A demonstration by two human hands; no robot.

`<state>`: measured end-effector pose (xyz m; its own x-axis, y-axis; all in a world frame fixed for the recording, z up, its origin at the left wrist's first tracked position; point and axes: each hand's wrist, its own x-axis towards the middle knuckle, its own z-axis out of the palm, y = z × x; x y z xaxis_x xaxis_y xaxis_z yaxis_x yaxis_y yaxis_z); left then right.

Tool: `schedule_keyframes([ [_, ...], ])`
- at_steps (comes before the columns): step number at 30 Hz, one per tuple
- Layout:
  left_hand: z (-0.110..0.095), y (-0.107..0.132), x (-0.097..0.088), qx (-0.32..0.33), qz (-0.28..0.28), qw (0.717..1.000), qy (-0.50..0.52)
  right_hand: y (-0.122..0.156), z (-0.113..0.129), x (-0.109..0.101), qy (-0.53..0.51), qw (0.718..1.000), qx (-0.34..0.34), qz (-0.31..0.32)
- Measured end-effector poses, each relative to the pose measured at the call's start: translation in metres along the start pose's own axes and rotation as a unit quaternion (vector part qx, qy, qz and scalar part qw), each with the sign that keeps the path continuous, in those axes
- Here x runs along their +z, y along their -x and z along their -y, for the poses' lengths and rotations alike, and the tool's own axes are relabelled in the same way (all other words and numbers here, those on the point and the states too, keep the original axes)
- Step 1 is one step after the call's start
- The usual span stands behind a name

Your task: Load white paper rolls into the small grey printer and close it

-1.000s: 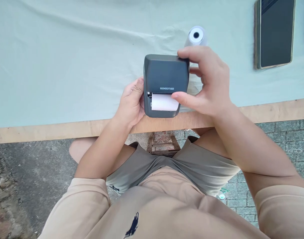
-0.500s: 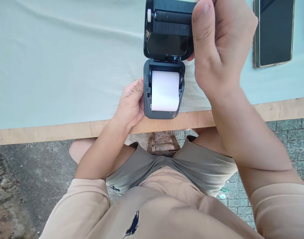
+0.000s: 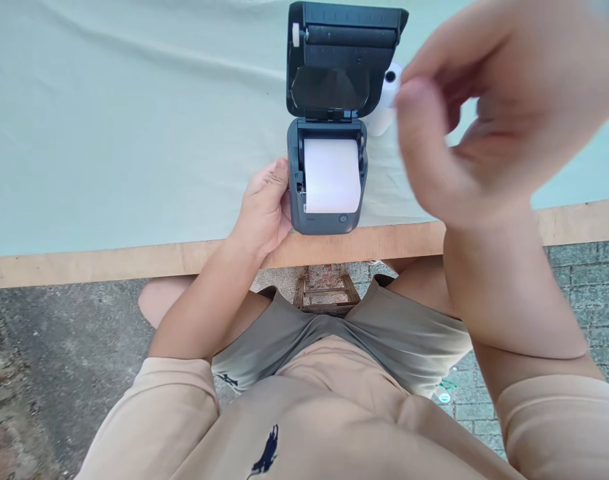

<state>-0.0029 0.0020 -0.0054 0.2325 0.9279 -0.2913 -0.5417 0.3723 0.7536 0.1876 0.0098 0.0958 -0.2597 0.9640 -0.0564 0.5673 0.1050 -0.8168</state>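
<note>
A small dark grey label printer point(image 3: 298, 200) stands near the table's front edge with its lid point(image 3: 342, 60) swung up and back. A white paper roll point(image 3: 332, 175) fills its open bay. My left hand point(image 3: 264, 210) is curled against the printer's left side, holding it. My right hand point(image 3: 489, 120) hovers in the air to the right of the lid, blurred, fingers loosely apart and holding nothing. A second white paper roll point(image 3: 387, 100) lies on the cloth just behind the printer, partly hidden by the lid and my right hand.
A pale green cloth point(image 3: 124, 127) covers the table, whose wooden front edge point(image 3: 109, 263) shows bare. My legs and a small wooden stool point(image 3: 327, 293) are below the edge, over paved ground.
My right hand swung the printer's lid up, exposing the paper roll, then let go and drew back to the right. The left hand stayed on the printer's side.
</note>
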Motion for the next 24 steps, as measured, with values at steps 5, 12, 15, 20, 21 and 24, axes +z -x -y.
schedule_keyframes([
  [5, 0.000, 0.002, 0.003, -0.002, 0.008, 1.000, 0.014, -0.004, -0.007, 0.013, 0.314, 0.946, -0.086, -0.001],
  [12, 0.000, 0.003, 0.001, 0.001, 0.001, 1.000, -0.013, -0.009, -0.007, 0.022, 0.367, 0.927, -0.063, 0.036],
  [15, 0.001, 0.002, 0.000, 0.004, 0.012, 1.000, -0.011, -0.010, -0.001, 0.024, 0.403, 0.913, -0.022, 0.066],
  [20, 0.000, 0.002, 0.000, 0.002, 0.014, 1.000, -0.015, -0.013, 0.004, 0.026, 0.421, 0.904, -0.022, 0.077],
  [21, 0.000, 0.002, 0.000, 0.000, 0.007, 1.000, -0.020, -0.013, 0.004, 0.025, 0.415, 0.907, -0.024, 0.072],
  [24, 0.001, 0.002, 0.000, -0.006, -0.007, 1.000, -0.030, -0.011, 0.002, 0.022, 0.374, 0.926, -0.036, 0.043],
])
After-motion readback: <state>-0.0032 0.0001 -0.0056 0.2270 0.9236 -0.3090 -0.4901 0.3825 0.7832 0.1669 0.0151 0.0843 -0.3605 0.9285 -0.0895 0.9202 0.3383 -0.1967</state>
